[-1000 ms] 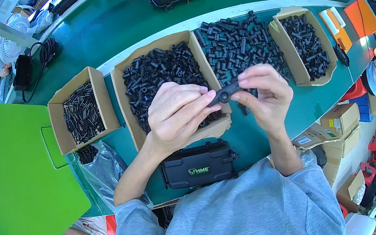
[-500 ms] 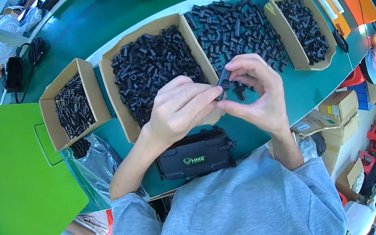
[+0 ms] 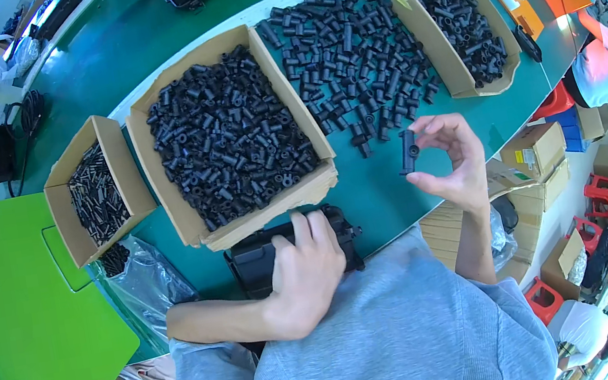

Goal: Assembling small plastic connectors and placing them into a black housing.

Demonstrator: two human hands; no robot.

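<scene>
With the hands apart, the right hand pinches a black tube ahead and rightward of the left hand, which lies over a black case, grip undetermined; single-piece handling appears underway, the next move calling for a steady pinch.

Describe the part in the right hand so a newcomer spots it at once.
On the green table, find the loose black pieces, then come down the picture to the right hand. It pinches a short black part with a round opening in its side. The loose pieces lie on the table; this one alone is held.
</scene>
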